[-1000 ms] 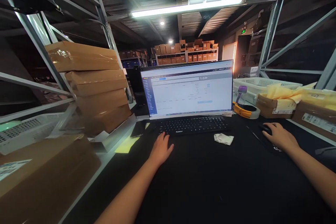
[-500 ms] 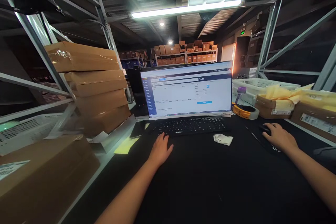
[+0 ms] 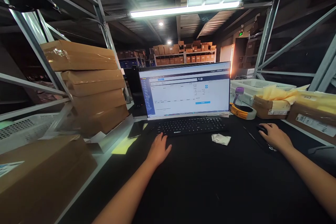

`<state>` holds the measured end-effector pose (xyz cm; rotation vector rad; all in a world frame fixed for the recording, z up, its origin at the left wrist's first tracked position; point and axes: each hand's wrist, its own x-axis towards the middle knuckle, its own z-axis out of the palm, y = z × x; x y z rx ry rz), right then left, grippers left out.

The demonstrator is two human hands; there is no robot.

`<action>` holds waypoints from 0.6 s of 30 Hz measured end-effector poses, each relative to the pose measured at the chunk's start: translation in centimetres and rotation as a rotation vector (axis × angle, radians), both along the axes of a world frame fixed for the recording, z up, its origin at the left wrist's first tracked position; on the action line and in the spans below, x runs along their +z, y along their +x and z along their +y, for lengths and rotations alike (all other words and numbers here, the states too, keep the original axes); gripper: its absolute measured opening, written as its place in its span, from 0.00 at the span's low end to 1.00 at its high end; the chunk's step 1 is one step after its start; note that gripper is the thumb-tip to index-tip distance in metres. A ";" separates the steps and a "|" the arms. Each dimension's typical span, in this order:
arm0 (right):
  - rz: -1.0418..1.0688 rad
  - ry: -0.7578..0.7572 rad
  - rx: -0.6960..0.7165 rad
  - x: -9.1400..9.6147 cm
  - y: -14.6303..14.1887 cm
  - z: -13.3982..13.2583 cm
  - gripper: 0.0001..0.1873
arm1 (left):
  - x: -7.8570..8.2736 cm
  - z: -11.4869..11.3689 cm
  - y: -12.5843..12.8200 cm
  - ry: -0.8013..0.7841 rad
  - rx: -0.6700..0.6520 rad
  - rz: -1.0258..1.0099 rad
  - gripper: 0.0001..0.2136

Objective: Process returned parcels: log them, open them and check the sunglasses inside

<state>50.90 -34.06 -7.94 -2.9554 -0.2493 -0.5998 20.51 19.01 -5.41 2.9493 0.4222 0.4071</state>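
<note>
My left hand (image 3: 159, 149) lies on the black desk mat (image 3: 199, 182), its fingertips at the lower left edge of a black keyboard (image 3: 191, 126). Its fingers are stretched out and it holds nothing. Over at the right, my right hand (image 3: 277, 135) rests on a dark computer mouse (image 3: 262, 129), fingers draped over it and partly hiding it. Behind the keyboard stands a lit monitor (image 3: 181, 92) showing a mostly white page with a dark blue side menu. A crumpled white tissue (image 3: 221, 139) lies just in front of the keyboard.
Several cardboard boxes (image 3: 89, 80) are stacked on the left, with a larger box (image 3: 44, 171) nearer. Yellow paper (image 3: 124, 145) and a dark phone-like slab (image 3: 136, 129) lie left of the keyboard. A tape dispenser (image 3: 240, 111) and an open box (image 3: 271, 106) stand at the right.
The whole view has shifted slightly, so everything sits a little further left. Both hands keep their places at the keyboard and the mouse; the screen page looks the same.
</note>
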 end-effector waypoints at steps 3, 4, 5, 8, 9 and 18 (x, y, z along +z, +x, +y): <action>-0.005 0.008 -0.002 0.1 -0.2 0.1 0.28 | 0.0 0.0 0.0 0.002 -0.004 0.005 0.27; -0.009 0.011 -0.003 0.1 -0.2 0.2 0.27 | 0.0 0.0 0.0 0.002 -0.003 0.007 0.27; -0.013 0.015 -0.002 0.2 -0.2 0.2 0.27 | 0.0 0.0 0.0 0.002 -0.001 0.009 0.27; -0.016 0.025 0.007 0.2 -0.3 0.3 0.26 | 0.0 0.0 0.0 0.002 0.006 0.013 0.27; -0.015 0.028 0.010 0.3 -0.3 0.3 0.26 | 0.0 0.0 0.0 0.002 0.007 0.013 0.27; -0.040 0.043 0.016 -0.2 0.2 -0.1 0.27 | -0.2 0.1 0.0 -0.005 0.004 0.000 0.27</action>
